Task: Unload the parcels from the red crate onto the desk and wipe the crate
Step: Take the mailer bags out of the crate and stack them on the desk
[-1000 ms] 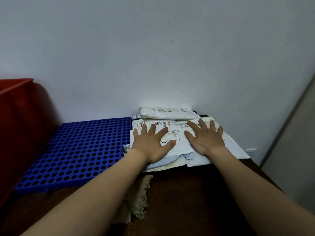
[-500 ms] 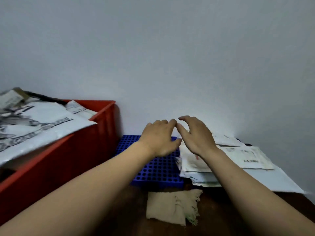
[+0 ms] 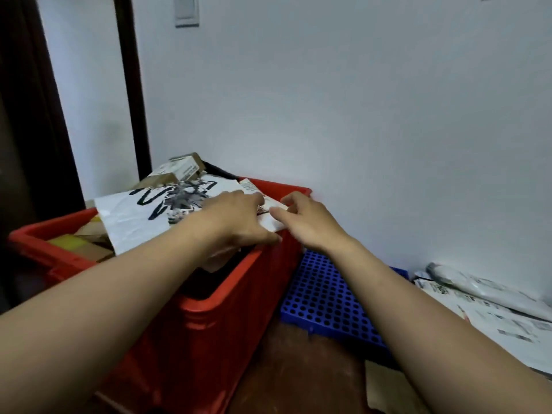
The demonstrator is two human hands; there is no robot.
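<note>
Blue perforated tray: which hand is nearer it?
Right. The right hand is at the red crate rim beside the blue perforated tray; the left hand rests further over the crate, on the white printed parcel.

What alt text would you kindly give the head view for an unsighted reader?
Two hands reach over a full red crate: the left hand rests on a large printed white parcel, the right hand touches a smaller parcel. A blue perforated mat and more parcels lie alongside.
</note>
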